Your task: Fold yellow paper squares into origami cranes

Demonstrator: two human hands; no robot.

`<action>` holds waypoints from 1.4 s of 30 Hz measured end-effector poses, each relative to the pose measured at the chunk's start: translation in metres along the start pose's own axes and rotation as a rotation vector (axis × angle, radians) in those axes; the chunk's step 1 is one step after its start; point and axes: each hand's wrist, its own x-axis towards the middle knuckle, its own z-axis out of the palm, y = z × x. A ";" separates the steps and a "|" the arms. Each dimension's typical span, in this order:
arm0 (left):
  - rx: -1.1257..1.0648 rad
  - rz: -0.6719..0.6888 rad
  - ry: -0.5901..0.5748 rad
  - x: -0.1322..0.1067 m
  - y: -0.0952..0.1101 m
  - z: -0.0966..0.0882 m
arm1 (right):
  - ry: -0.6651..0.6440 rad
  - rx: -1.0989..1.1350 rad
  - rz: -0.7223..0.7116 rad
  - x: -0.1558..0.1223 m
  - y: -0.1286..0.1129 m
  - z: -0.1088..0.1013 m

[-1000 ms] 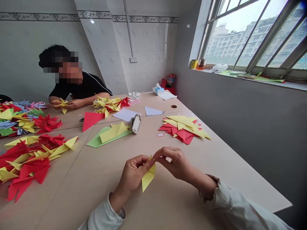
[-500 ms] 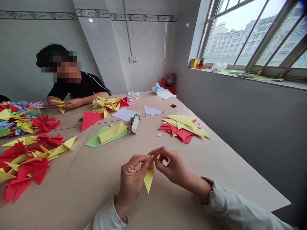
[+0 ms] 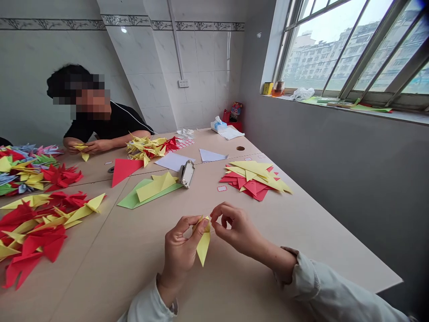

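Between the thumb and fingers of my left hand [image 3: 182,243] is a folded yellow paper [image 3: 203,249], its long point hanging down. The upper part of the paper is partly hidden by my thumb. Just right of its top edge is my right hand [image 3: 236,228], with thumb and forefinger curled together in a pinch. Whether those tips hold a corner of the paper or nothing is too small to make out. Both hands are above the near part of the table [image 3: 254,268].
Red and yellow folded sheets [image 3: 258,179] lie beyond my right hand. Green and yellow papers [image 3: 150,192] and a small propped device [image 3: 187,173] are ahead. Folded paper pieces [image 3: 43,223] cover the left side. A co-worker [image 3: 107,125] sits across, holding yellow paper.
My right fingertips have drawn slightly away from the top of the yellow paper. My left hand, still pinching it, has shifted a little left in view.
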 end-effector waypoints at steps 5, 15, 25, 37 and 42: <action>-0.022 0.099 -0.021 0.003 -0.003 -0.001 | -0.141 0.317 0.260 0.003 -0.009 -0.012; 0.032 0.243 -0.165 0.007 -0.004 -0.007 | -0.243 0.472 0.339 0.003 -0.008 -0.013; 0.024 0.151 -0.249 0.006 -0.001 -0.009 | -0.126 0.074 0.078 0.000 -0.015 -0.014; -0.019 -0.062 -0.136 0.006 -0.003 -0.004 | -0.036 -0.114 -0.162 0.001 -0.012 -0.018; -0.045 -0.075 -0.139 0.005 -0.003 -0.002 | -0.004 -0.265 -0.318 0.000 -0.005 -0.013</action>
